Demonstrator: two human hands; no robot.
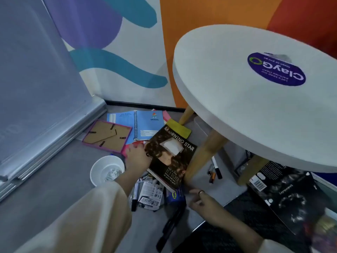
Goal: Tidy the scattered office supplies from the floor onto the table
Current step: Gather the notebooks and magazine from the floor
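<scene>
On the floor beside the bench [237,99], my left fingers [135,152] grip the magazine [171,156]; right fingers [197,198] hover loosely curled at its near end.

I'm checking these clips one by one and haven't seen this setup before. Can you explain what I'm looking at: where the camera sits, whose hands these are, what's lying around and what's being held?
There is one picture, from a wide-angle camera worn on a person's head, looking down. No robot: two bare hands in cream sleeves. The left hand grips the left edge of a dark "Morning Star" magazine, lifted at a tilt over the pile. The right hand hangs near its lower corner, fingers loosely curled, holding nothing. On the grey floor lie a blue spiral notebook, a pink picture frame face down, a white bowl of metal clips, black markers and battery packs. The round white table bears only a purple sticker.
</scene>
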